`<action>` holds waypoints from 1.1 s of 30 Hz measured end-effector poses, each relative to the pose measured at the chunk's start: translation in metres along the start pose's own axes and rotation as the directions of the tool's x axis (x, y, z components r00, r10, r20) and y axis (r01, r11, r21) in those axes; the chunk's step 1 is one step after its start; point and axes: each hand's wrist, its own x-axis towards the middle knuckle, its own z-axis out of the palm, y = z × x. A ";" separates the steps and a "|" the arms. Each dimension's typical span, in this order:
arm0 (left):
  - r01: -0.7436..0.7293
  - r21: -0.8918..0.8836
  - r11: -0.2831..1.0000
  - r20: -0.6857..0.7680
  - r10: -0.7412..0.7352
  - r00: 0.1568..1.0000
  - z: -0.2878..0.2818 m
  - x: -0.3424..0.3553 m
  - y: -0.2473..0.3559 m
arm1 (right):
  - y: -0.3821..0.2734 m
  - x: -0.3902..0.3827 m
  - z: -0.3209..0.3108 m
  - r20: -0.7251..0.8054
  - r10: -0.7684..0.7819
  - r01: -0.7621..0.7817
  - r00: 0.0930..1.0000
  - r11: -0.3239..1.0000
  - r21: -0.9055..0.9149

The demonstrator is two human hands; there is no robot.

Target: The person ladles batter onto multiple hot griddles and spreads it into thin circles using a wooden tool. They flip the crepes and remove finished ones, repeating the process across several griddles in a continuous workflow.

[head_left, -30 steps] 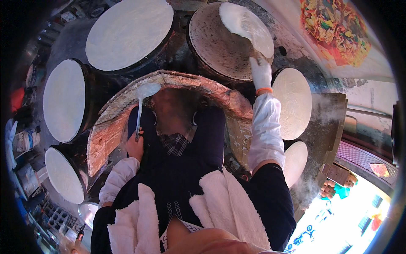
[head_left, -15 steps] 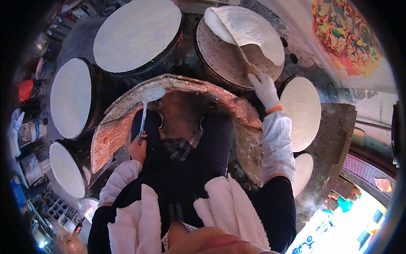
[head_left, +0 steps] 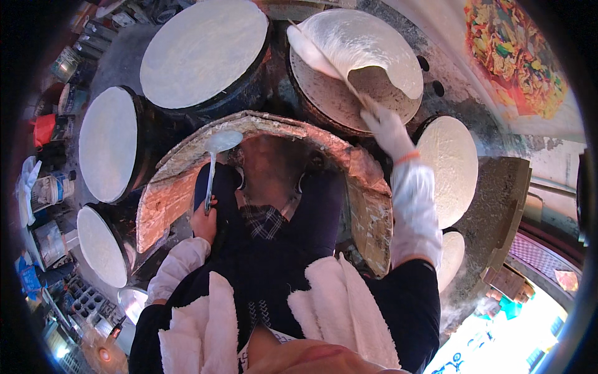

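My right hand (head_left: 389, 133), in a white glove, grips a thin wooden batter spreader (head_left: 330, 61) over the round griddle (head_left: 324, 92) at the back right. White batter (head_left: 367, 45) covers the far part of that griddle, with a curved edge; the near part is bare. The spreader's far end lies at the batter's left side. My bare left hand (head_left: 204, 223) is closed round the handle of a metal ladle (head_left: 213, 149) near my left knee. The ladle's bowl, coated in pale batter, is over the curved board.
Other round griddles coated with batter stand around me: a large one (head_left: 202, 53) at the back left, two at the left, two at the right. A curved, batter-crusted board (head_left: 171, 202) arcs before my legs. A brown panel (head_left: 498, 199) stands at the right.
My right hand has shifted slightly left with the spreader, and the batter's left edge now reaches further toward the griddle's left rim. The left hand and ladle stay in place.
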 end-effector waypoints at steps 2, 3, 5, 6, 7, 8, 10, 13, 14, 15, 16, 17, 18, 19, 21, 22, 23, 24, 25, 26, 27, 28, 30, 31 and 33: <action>-0.014 -0.024 1.000 0.000 0.014 1.000 -0.002 0.001 -0.003 | 0.006 -0.044 0.010 -0.040 0.086 -0.084 0.996 0.995 0.053; -0.036 -0.031 0.999 -0.006 0.036 0.999 -0.002 0.000 -0.006 | 0.016 -0.062 0.015 -0.064 0.152 -0.142 0.986 0.980 0.142; -0.089 -0.039 0.995 -0.013 0.089 0.996 -0.002 0.000 -0.010 | 0.024 -0.070 0.021 -0.238 0.272 -0.205 0.933 0.940 0.272; -0.121 -0.042 0.992 -0.016 0.121 0.993 0.001 0.001 -0.009 | 0.023 -0.063 0.014 -0.297 0.332 -0.209 0.896 0.902 0.377; -0.152 -0.044 0.987 -0.020 0.151 0.988 0.002 0.002 -0.008 | 0.036 -0.051 0.010 -0.359 0.280 -0.158 0.890 0.929 0.334; -0.124 -0.038 0.992 0.010 0.124 0.992 0.004 0.005 -0.005 | 0.048 -0.041 0.002 -0.423 0.231 -0.116 0.876 0.953 0.280; -0.057 -0.019 0.998 0.058 0.058 0.997 0.005 0.008 -0.001 | 0.034 -0.038 0.008 -0.243 0.309 -0.231 0.919 0.925 0.301; -0.159 -0.072 0.985 0.003 0.160 0.987 0.002 0.008 -0.014 | 0.031 -0.062 0.038 0.023 0.362 -0.349 0.932 0.876 0.333; -0.146 -0.074 0.987 -0.008 0.145 0.989 0.005 0.006 -0.018 | 0.026 -0.082 0.043 0.049 0.373 -0.348 0.926 0.802 0.486; -0.142 -0.070 0.987 -0.012 0.142 0.990 0.002 0.006 -0.020 | 0.026 -0.088 0.056 0.021 0.371 -0.311 0.929 0.747 0.587; -0.138 -0.065 0.988 -0.017 0.137 0.990 -0.001 0.007 -0.022 | 0.027 -0.091 0.062 -0.006 0.362 -0.266 0.932 0.695 0.668; -0.128 -0.092 0.987 -0.005 0.128 0.992 -0.004 0.008 -0.024 | 0.025 -0.094 0.071 -0.029 0.354 -0.217 0.935 0.635 0.742; -0.114 -0.117 0.987 -0.001 0.115 0.993 -0.006 0.008 -0.024 | -0.017 -0.078 0.068 0.016 0.414 -0.277 0.910 0.578 0.768; -0.103 -0.143 0.984 0.008 0.106 0.994 -0.007 0.007 -0.022 | -0.053 -0.065 0.069 0.059 0.475 -0.333 0.878 0.518 0.788; -0.117 -0.151 0.982 0.017 0.121 0.992 -0.007 0.006 -0.014 | -0.086 -0.016 0.087 0.004 0.374 -0.188 0.927 0.456 0.870; -0.120 -0.147 0.982 0.019 0.124 0.992 -0.008 0.005 -0.010 | -0.107 0.011 0.095 0.010 0.359 -0.133 0.933 0.320 0.938; -0.132 -0.137 0.982 0.028 0.137 0.990 -0.009 0.006 -0.006 | -0.125 0.031 0.105 0.005 0.347 -0.073 0.938 0.182 0.981; -0.146 -0.128 0.981 0.039 0.152 0.988 -0.010 0.007 -0.003 | -0.133 0.041 0.119 0.033 0.389 -0.085 0.921 0.119 0.989; -0.151 -0.112 0.982 0.040 0.156 0.987 -0.014 0.009 -0.004 | -0.141 0.049 0.139 0.074 0.419 -0.102 0.905 0.045 0.994; -0.133 -0.137 0.982 0.047 0.140 0.989 -0.013 0.011 -0.008 | -0.145 0.039 0.167 -0.001 0.464 -0.071 0.886 0.137 0.988; -0.106 -0.163 0.981 0.048 0.115 0.992 -0.011 0.011 -0.014 | -0.166 0.015 0.182 0.051 0.518 -0.124 0.854 0.106 0.987; -0.085 -0.191 0.978 0.061 0.098 0.993 -0.010 0.012 -0.017 | -0.159 -0.010 0.209 0.045 0.545 -0.135 0.837 0.125 0.983; -0.068 -0.256 0.964 0.040 0.080 0.996 -0.012 0.015 -0.022 | -0.175 -0.057 0.230 0.133 0.710 -0.212 0.692 0.023 0.977; -0.057 -0.279 0.959 0.033 0.069 0.997 -0.014 0.014 -0.024 | -0.176 -0.071 0.232 0.109 0.737 -0.179 0.667 0.017 0.984; -0.102 -0.287 0.952 0.003 0.108 0.994 -0.009 0.018 -0.035 | -0.184 -0.054 0.222 0.042 0.768 -0.082 0.640 0.013 0.997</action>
